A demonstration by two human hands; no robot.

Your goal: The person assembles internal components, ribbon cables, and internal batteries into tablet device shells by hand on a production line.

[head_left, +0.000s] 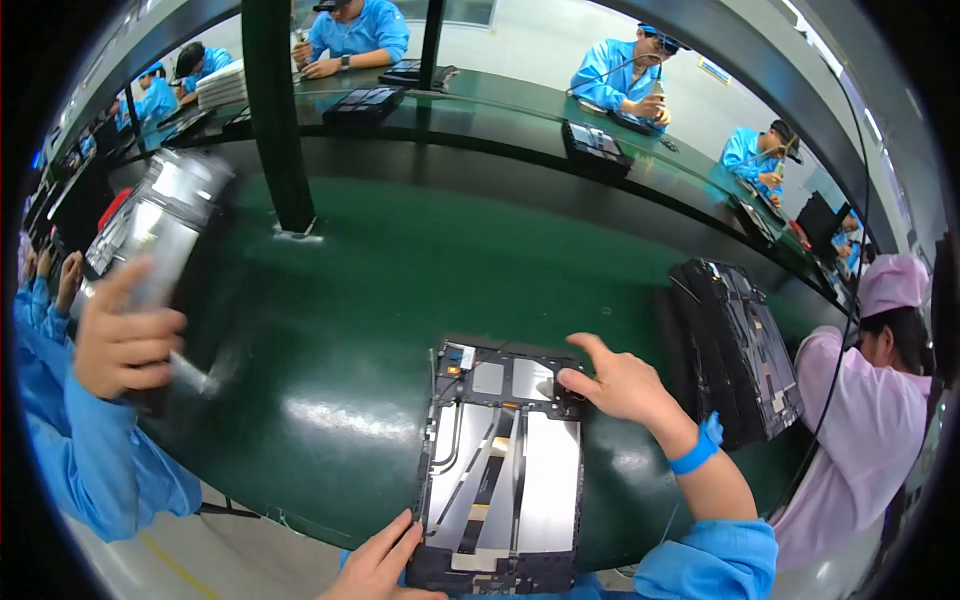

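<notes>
An opened tablet [550, 470] lies in front of me with its inner side up. Silver battery panels, dark ribbon cables and a black frame show inside it. My left hand [375, 568] is at its lower left edge, fingertips against the frame and the thumb near the bottom edge. At the upper right corner is my right hand [630, 388], a blue band round its wrist. Its thumb rests on the tablet's corner, and the index finger stretches out apart from it. The remaining right fingers are mostly hidden.
A stack of opened tablets [735, 350] stands at right on the green table [400, 260]. At left, a co-worker's hand [130, 335] is beside a blurred tablet device [165, 230]. A green post [275, 120] rises behind. Across a raised shelf, several people in blue work; someone in pink [865, 420] sits right.
</notes>
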